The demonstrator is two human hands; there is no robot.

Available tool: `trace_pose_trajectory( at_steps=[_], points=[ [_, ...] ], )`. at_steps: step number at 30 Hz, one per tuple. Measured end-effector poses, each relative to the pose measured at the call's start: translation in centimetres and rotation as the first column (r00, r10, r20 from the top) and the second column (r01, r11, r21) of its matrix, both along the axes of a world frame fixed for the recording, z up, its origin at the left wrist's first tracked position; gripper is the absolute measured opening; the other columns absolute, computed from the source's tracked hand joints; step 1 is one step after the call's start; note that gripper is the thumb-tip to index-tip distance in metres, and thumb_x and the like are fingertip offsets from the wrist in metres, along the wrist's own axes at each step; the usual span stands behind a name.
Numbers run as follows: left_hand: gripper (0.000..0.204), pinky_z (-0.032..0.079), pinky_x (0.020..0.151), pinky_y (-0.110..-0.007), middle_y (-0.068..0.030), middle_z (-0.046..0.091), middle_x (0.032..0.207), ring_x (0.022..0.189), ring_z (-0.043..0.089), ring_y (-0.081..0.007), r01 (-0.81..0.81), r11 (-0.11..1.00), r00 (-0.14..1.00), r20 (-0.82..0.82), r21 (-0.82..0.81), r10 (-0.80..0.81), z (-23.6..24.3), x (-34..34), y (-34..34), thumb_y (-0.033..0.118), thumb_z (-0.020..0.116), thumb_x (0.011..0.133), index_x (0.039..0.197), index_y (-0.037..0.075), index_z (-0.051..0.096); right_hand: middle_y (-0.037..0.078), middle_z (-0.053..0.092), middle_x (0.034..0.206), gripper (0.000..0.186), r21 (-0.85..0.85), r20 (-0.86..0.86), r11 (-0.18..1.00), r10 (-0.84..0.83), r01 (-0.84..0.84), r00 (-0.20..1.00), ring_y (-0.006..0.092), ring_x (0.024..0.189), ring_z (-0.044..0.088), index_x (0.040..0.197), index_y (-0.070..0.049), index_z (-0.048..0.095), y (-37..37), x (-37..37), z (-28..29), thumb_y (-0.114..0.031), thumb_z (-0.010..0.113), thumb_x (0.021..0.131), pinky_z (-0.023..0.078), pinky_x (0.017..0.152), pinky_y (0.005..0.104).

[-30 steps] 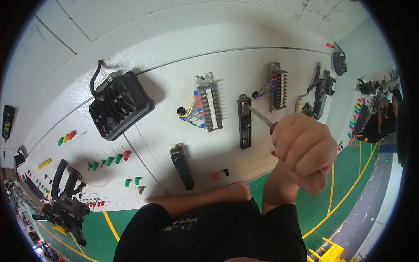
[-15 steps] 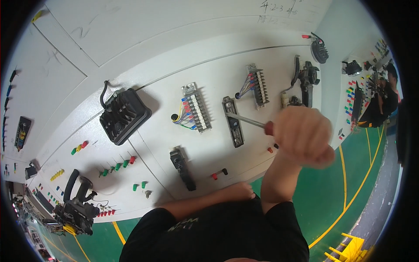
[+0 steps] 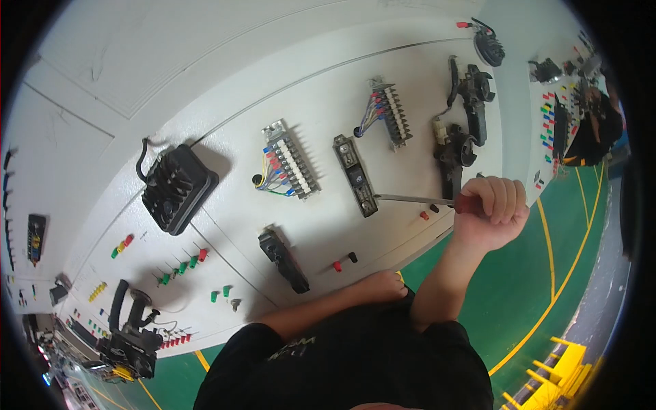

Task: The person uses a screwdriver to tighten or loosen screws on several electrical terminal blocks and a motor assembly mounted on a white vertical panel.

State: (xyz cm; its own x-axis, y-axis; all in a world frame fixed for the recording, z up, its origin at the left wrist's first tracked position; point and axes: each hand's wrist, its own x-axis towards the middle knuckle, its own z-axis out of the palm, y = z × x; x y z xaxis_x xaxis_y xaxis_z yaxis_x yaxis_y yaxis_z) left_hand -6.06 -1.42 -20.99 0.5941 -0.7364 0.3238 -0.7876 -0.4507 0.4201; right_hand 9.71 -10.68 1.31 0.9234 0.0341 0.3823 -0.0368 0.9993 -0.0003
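My right hand [image 3: 488, 212] is closed around the red handle of a screwdriver [image 3: 410, 199]. Its metal shaft points left, and the tip meets the lower end of a long black switch module [image 3: 355, 174] mounted on the white panel [image 3: 225, 102]. My left hand [image 3: 379, 285] rests with curled fingers at the panel's near edge, beside a red plug and a black plug [image 3: 344, 262]. It holds nothing that I can see. A black elongated part [image 3: 283, 260] lies left of that hand.
The panel also carries a terminal block with coloured wires [image 3: 290, 160], a second terminal block [image 3: 389, 113], a black ribbed box [image 3: 179, 188] and black motor units [image 3: 465, 137]. Another person [image 3: 598, 126] stands far right. Green floor [image 3: 519, 294] with yellow lines lies below, with a yellow frame [image 3: 560, 369].
My head has turned, so the panel sits differently in view. My right hand has drawn back to the right, with the screwdriver tip still at the black switch module.
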Motion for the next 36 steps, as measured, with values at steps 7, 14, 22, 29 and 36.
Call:
trace_pose_trajectory(
  at_steps=[7,14,22,29,36],
  points=[
    [0.006,0.051,0.071,-0.034,-0.0026,0.059,0.075,0.079,0.063,-0.0209,0.035,0.998,0.996,-0.086,0.051,-0.031,-1.4,-0.3,-0.2,0.015,0.06,0.083,0.079,0.012,0.056,-0.006,0.041,0.05,0.023,0.101,0.066,0.991,0.086,-0.093,0.994,0.0062,0.043,0.039,0.064,-0.015,0.044,0.0,-0.3,0.8,-0.012,0.046,0.086,0.035,0.05,0.0235],
    [0.007,0.051,0.072,-0.034,-0.0032,0.059,0.076,0.078,0.063,-0.0218,0.067,0.998,0.995,-0.076,0.016,-0.066,-1.5,0.0,-0.5,0.014,0.06,0.082,0.078,0.011,0.055,-0.003,0.042,0.047,0.029,0.227,0.143,0.974,-0.02,-0.013,0.99,0.009,0.037,0.038,0.058,-0.015,0.045,-3.0,-2.0,2.6,-0.007,0.044,0.086,0.032,0.041,0.0226],
    [0.01,0.053,0.073,-0.035,-0.0031,0.059,0.072,0.076,0.065,-0.0212,0.051,0.998,0.998,-0.036,0.038,-0.049,-0.7,-0.1,0.1,0.014,0.061,0.079,0.073,0.011,0.054,0.002,0.044,0.047,0.034,-0.7,0.641,0.287,-0.151,0.654,0.752,0.017,0.04,0.043,0.064,-0.006,0.046,-11.4,-3.7,0.9,-0.02,0.048,0.095,0.034,0.041,0.032],
    [0.011,0.052,0.067,-0.032,-0.0016,0.057,0.07,0.075,0.064,-0.019,0.023,0.998,0.999,0.026,0.057,-0.025,-0.4,0.1,-0.1,0.013,0.062,0.077,0.073,0.012,0.052,0.001,0.039,0.053,0.027,-0.804,0.102,0.521,-0.352,0.286,0.931,0.0127,0.044,0.031,0.075,-0.006,0.047,-12.0,-2.6,-4.4,-0.023,0.044,0.096,0.03,0.047,0.0302],
    [0.012,0.052,0.067,-0.035,-0.0025,0.056,0.071,0.075,0.063,-0.0197,0.028,0.996,0.999,-0.022,0.081,-0.026,-0.4,0.1,0.1,0.013,0.062,0.078,0.074,0.011,0.051,-0.002,0.034,0.051,0.032,-0.512,-0.003,0.801,-0.363,0.311,0.932,0.0112,0.046,0.031,0.069,-0.013,0.038,-7.6,-2.7,-3.6,-0.027,0.045,0.097,0.031,0.051,0.0284]
  ],
)
